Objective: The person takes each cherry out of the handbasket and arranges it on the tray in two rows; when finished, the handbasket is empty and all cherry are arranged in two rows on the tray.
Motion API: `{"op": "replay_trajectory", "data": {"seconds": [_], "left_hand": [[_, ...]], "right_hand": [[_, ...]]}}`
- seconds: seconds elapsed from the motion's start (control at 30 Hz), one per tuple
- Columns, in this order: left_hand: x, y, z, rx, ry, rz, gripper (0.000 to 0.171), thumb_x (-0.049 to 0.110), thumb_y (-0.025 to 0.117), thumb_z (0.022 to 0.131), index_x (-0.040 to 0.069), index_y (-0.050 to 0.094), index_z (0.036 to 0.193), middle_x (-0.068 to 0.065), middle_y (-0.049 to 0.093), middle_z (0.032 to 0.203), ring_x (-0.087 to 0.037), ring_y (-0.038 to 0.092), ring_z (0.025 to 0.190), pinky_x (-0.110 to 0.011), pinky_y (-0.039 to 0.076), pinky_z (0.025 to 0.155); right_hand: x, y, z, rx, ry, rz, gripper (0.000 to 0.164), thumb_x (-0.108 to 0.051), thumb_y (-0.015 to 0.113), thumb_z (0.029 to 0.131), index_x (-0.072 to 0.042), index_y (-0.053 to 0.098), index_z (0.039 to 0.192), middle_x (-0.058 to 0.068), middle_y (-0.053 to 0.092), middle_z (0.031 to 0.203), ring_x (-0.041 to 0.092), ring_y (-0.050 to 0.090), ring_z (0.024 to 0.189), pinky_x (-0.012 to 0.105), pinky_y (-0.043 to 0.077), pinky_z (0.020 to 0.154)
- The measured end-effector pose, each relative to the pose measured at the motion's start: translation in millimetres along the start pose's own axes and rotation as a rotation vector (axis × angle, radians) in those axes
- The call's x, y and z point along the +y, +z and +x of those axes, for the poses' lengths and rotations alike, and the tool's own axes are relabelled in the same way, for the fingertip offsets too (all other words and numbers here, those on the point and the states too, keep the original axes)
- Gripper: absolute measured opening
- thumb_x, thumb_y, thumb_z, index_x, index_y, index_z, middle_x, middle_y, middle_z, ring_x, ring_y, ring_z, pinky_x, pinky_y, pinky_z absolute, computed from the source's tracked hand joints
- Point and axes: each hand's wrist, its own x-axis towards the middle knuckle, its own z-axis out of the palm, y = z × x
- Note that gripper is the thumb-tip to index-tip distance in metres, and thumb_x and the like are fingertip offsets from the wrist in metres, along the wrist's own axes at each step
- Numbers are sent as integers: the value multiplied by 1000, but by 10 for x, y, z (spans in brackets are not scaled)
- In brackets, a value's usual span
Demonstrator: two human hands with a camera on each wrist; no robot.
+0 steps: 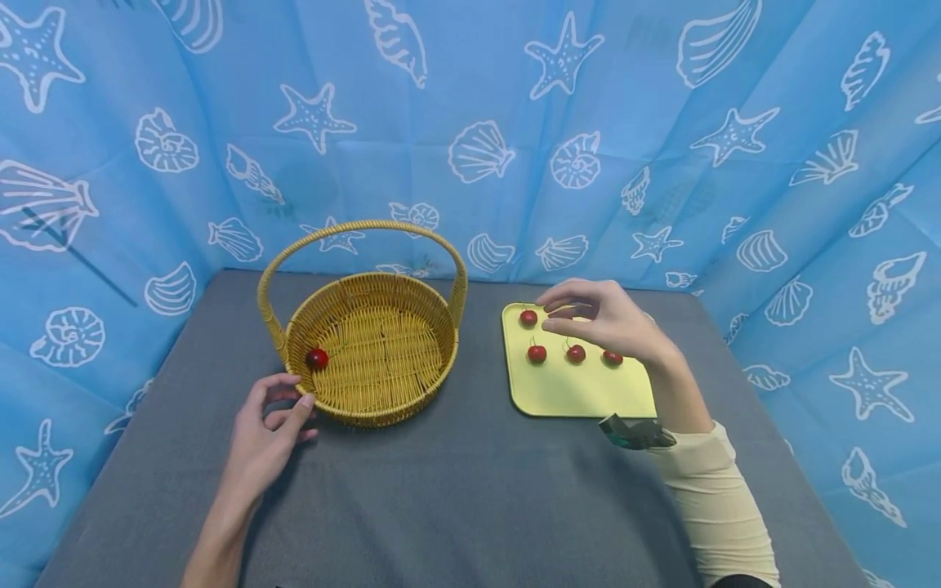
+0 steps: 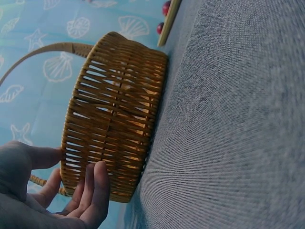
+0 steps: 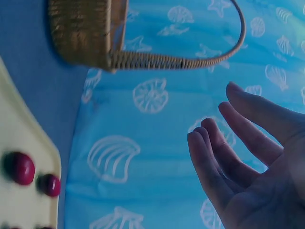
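A yellow woven basket [image 1: 375, 412] with a tall arched handle stands on the left of the table, and one red cherry [image 1: 317, 359] lies inside it near the left wall. My left hand [image 1: 268, 425] holds the basket's near-left rim, thumb at the rim and fingers along the outer wall in the left wrist view. Above the pale yellow tray [image 1: 581, 396], my right hand [image 1: 610, 321] hovers with fingers loosely extended and nothing between them. Red cherries with stems, such as one cherry [image 1: 537, 354] at the left, lie on the tray; the hand hides part of it.
A grey cloth [image 1: 456, 490] covers the table. Blue curtains [image 1: 485, 82] with white shells and starfish hang behind and at both sides. A dark green strap end [image 1: 635, 433] sticks out at the right wrist, beside a cream sleeve [image 1: 716, 506].
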Motion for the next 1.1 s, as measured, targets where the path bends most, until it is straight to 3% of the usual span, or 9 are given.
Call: {"op": "replay_trajectory", "data": {"seconds": [0.13,0.27,0.5,0.7,1.1], "left_hand": [[-7,-7,2,-10,-1,-9,52,30,62,112,11,42,156,-12,50,141,-12,74,100,-27,71,82],[-15,-12,-2,-14,3,-10,52,31,62,112,11,42,156,-12,50,141,-11,74,100,-27,71,82],[-9,-12,-1,-17,6,-19,52,31,62,112,10,41,156,-12,50,141,-11,74,101,-27,72,82],[-2,-20,7,-23,-7,-19,54,32,62,112,11,40,156,-12,49,143,-12,73,102,-27,72,82],[3,-8,9,-16,-3,-16,54,33,62,112,11,41,156,-12,50,142,-11,74,101,-27,72,82]], "right_hand": [[-119,116,86,-11,-15,38,27,-6,80,98,-8,76,124,10,77,122,20,79,111,28,68,99],[-221,228,200,-37,-37,35,26,-11,80,99,-12,77,124,8,77,124,22,78,112,30,67,103],[-376,450,470,-118,-122,28,24,-8,75,102,-8,76,126,11,77,125,19,75,115,36,66,107],[-482,721,794,-210,-141,72,25,-11,76,102,-6,76,126,11,79,126,20,75,117,40,65,111],[-647,1212,1464,-362,-168,44,26,-16,77,103,-6,76,126,9,79,124,17,76,112,29,65,104]]}}
